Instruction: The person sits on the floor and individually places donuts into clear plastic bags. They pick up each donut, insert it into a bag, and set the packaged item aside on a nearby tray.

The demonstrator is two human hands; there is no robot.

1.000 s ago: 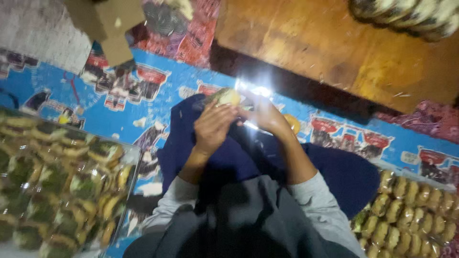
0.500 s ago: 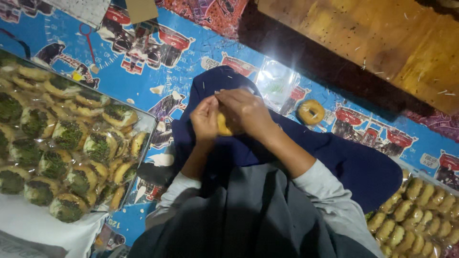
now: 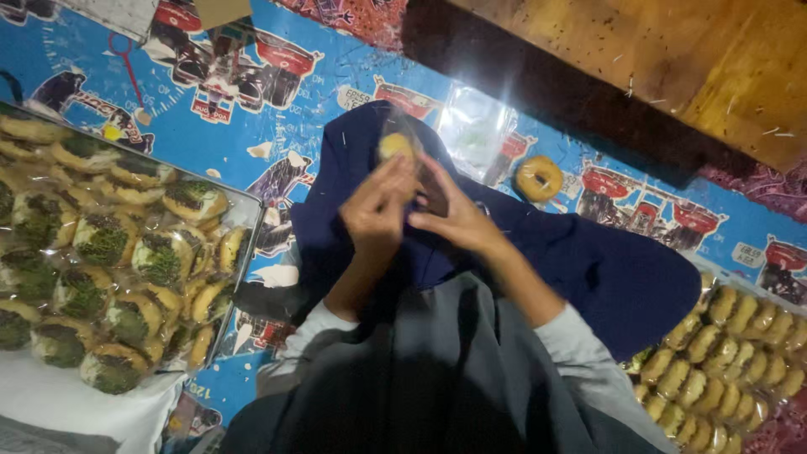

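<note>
Both hands work a small yellow doughnut [image 3: 395,145] in clear wrap: left hand [image 3: 378,210] pinches it from 6 o'clock, right hand [image 3: 458,220] grips the film at 3 o'clock. Judged mid-wrapping; closing the film calls for steady fingers.

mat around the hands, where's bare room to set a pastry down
Bare mat lies between the topped-pastry tray and blue cloth, and beside the loose ring pastry. Both trays, including the plain-pastry tray, are packed.

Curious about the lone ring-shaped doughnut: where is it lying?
In the head view, the doughnut lies right of centre on the blue patterned mat, beside clear plastic bags.
</note>
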